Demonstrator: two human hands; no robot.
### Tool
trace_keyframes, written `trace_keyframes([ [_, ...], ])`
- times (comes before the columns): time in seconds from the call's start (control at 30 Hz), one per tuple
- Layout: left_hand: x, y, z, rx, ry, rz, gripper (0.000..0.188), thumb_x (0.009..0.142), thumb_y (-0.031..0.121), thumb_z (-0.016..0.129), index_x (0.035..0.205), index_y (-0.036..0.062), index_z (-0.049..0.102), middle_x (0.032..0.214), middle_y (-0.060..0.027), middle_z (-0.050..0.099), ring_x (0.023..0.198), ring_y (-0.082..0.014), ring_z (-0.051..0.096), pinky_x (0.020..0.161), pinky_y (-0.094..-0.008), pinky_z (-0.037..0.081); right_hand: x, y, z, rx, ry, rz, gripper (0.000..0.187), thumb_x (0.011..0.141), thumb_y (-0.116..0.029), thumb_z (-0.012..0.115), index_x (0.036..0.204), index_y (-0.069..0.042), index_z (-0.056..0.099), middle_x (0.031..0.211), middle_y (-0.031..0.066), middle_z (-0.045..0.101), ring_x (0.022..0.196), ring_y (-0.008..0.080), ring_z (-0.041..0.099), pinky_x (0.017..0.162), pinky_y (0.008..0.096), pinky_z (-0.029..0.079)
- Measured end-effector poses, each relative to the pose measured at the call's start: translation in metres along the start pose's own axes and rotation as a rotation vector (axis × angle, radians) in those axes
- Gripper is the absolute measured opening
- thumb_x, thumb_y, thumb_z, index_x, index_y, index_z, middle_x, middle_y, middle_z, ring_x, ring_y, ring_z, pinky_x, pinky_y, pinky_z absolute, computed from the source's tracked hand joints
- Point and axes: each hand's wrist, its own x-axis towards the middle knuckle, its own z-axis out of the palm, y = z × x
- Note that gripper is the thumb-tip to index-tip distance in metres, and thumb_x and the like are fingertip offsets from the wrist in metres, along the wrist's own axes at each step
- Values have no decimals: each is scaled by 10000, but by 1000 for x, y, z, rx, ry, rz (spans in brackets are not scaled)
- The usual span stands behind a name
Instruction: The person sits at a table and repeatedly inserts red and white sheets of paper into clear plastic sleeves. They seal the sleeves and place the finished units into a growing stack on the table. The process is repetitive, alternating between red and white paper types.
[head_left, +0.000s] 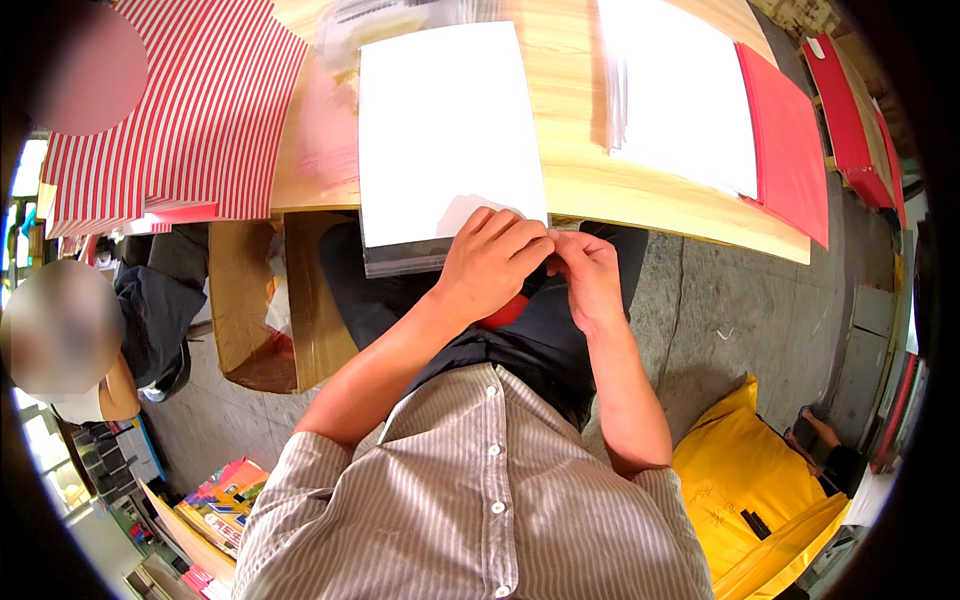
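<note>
A white sheet (445,120) lies over a clear plastic sleeve (400,262), whose bottom end reaches past the near table edge above my lap. Curled over the sheet's lower right corner is my left hand (492,262), its fingertips closed at that corner. My right hand (588,278) meets it from the right, thumb and forefinger pinched together. Whatever sits between the right fingertips is too small to make out. The corner itself is mostly hidden by my fingers.
Plastic sleeves (335,120) lie left of the sheet. White sheets (680,100) and red sheets (785,140) are stacked at right. Red-and-white striped material (190,110) covers the left side. Below stand a cardboard box (325,330) and a yellow bag (750,480). People sit at left.
</note>
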Motion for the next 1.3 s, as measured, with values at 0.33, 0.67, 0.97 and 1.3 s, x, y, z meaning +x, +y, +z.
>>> trace_keyframes([
  [0.33,-25,3,-21,-284,-122,23,159,725,54,623,880,86,613,925,-9,632,850,-222,595,763,-356,460,7,7,-9,-73,28,-56,162,953,-97,616,925,20,725,803,48,697,719,100,596,652,238,443],
  [0.67,-241,-51,-196,-942,380,-997,187,932,125,681,845,55,531,778,-49,611,711,-138,565,668,-271,475,6,-3,-21,-141,50,-166,182,967,-137,613,868,-1,680,804,88,689,735,163,625,668,280,456],
  [0.97,-476,-190,-239,-205,866,-1538,181,936,115,644,1026,-41,629,862,-81,682,742,-155,661,663,-269,531,3,-9,-35,-143,2,-159,182,983,-173,607,880,-27,644,806,77,654,756,187,604,694,319,447],
  [1.3,-612,-277,-249,203,736,-1645,195,890,125,684,1046,12,711,889,-81,745,762,-163,703,700,-304,556,5,-1,-34,-107,29,-96,158,990,-195,601,909,-63,637,827,36,648,786,153,598,710,317,441],
])
